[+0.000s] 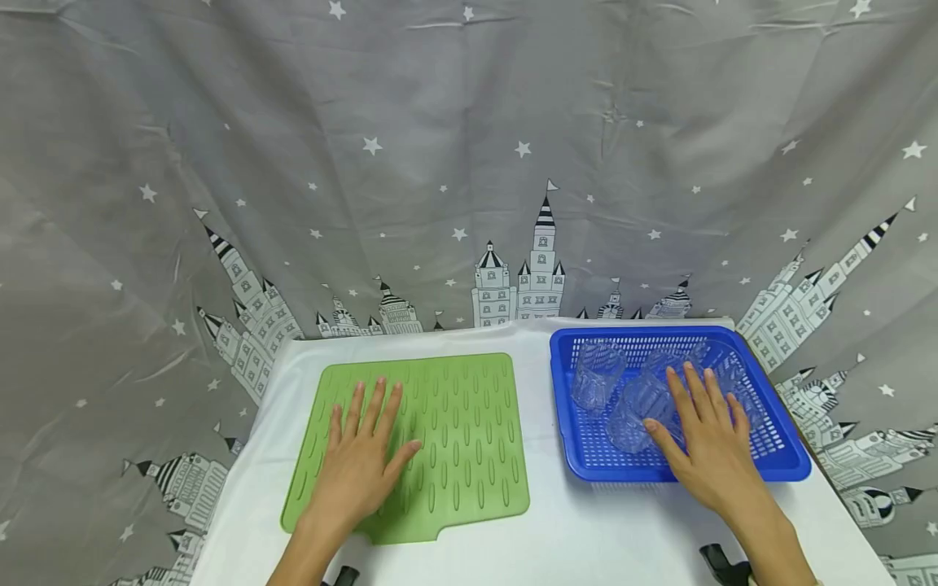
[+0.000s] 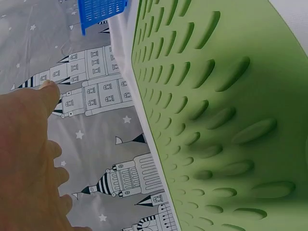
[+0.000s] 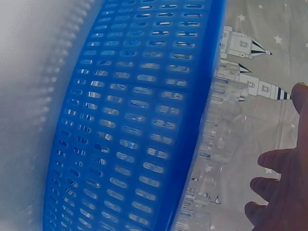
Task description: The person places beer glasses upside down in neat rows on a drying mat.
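Observation:
My left hand (image 1: 359, 464) is held over a green draining mat (image 1: 469, 439) with raised oval ridges, its fingers spread and nothing in them. In the left wrist view a gap shows between the hand (image 2: 29, 159) and the mat (image 2: 192, 96). On the right, my right hand (image 1: 707, 443) hovers over the front part of a blue plastic basket (image 1: 586, 464), fingers extended. Several clear glasses (image 1: 597, 374) lie and stand inside that basket, partly hidden by the hand. The right wrist view has the fingers (image 3: 269, 187) apart from the glasses (image 3: 224, 139) that rise above the rim.
A white cloth (image 1: 542, 537) covers the table under the mat and basket. Behind and beside the table hangs a grey curtain (image 1: 440, 98) printed with castles and stars. Dark straps or mounts (image 1: 721, 561) show near the wrists at the front.

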Available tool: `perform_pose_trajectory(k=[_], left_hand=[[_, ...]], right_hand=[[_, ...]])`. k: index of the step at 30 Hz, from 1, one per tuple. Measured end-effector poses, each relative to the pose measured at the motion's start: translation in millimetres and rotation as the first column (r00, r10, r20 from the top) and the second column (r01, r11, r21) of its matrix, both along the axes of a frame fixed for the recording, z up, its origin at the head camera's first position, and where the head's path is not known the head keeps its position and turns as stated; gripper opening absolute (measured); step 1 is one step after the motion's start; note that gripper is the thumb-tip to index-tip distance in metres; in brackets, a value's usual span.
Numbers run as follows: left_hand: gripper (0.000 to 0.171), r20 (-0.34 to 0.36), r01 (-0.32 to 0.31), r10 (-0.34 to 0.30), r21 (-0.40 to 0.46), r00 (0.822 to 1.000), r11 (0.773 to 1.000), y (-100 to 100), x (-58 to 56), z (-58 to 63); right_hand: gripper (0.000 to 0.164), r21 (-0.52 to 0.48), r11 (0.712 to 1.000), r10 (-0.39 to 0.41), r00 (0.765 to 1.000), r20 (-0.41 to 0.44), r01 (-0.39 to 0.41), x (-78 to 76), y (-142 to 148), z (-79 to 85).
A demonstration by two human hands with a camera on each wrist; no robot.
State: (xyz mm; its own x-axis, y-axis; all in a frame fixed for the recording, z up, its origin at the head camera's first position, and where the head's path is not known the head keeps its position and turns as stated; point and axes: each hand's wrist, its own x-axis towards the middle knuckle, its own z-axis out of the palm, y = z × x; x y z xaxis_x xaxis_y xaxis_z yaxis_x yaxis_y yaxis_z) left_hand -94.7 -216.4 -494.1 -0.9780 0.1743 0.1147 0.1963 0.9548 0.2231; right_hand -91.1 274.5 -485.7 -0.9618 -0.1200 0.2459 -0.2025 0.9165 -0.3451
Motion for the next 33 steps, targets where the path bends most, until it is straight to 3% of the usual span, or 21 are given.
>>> perform_pose_trajectory(k=[14,29,33], left_hand=[[0.089,0.022,0.008,-0.008,0.025,1.000,1.000,2,-0.3,-13.6],[0.089,0.018,0.035,-0.038,0.153,0.999,0.988,9,5.0,-29.0],[0.092,-0.022,0.054,-0.051,0.185,0.998,0.981,9,4.2,-30.6]], right_hand=[[0.080,-0.025,0.998,0.049,0.998,-0.045,-0.050,-12.3,-5,-0.5],[0.079,0.024,0.991,0.132,0.991,0.014,-0.133,-51.1,-26,14.9],[0.081,0.060,0.989,0.133,0.990,0.050,-0.136,-64.0,-33,20.6]])
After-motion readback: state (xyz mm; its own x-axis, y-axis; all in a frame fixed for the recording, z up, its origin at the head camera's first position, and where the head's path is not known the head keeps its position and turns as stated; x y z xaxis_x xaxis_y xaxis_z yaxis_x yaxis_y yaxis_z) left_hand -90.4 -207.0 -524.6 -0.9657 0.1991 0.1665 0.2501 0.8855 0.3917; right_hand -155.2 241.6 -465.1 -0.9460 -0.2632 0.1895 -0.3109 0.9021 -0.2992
